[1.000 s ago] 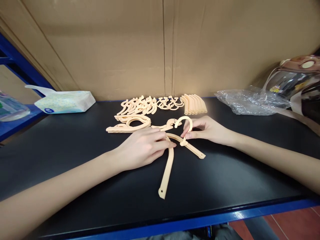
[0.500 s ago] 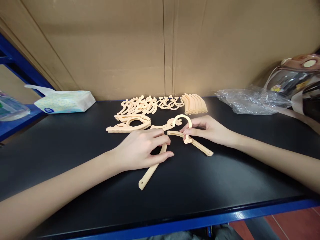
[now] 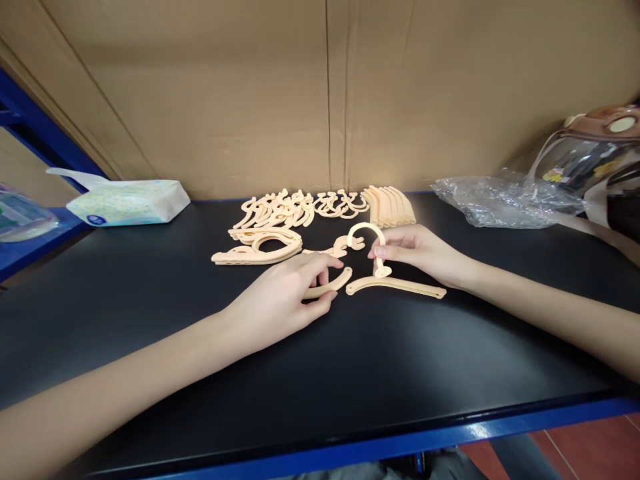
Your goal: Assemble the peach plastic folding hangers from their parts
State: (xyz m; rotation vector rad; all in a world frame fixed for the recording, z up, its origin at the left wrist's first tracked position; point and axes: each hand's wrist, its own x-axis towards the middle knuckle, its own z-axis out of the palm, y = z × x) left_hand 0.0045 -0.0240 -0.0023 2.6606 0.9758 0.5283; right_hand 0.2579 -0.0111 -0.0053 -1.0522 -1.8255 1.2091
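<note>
My right hand (image 3: 417, 253) pinches a cream plastic hanger hook (image 3: 385, 241) between thumb and fingers, its curve up and its round foot down. Just below that foot, a hanger arm (image 3: 400, 285) lies nearly level on the table. My left hand (image 3: 285, 293) has thumb and fingers about a second, curved hanger arm (image 3: 341, 280); its near end is hidden under the palm. The two arms' inner ends lie close but apart. Behind my left fingers is another cream hanger piece (image 3: 340, 248) with a notched end, partly covered.
Folded hangers (image 3: 260, 248) are stacked left of centre. Further back lie a pile of curved pieces (image 3: 280, 208), loose hooks (image 3: 343, 205) and a row of arms (image 3: 390, 205). A tissue pack (image 3: 130, 203) sits left; a clear plastic bag (image 3: 505, 200) and a transparent bag (image 3: 575, 160) sit right.
The left hanger arm has swung from slanting toward me to lying more sideways. The right arm has turned nearly level and shifted right. The hook, in my right hand, has moved slightly right.
</note>
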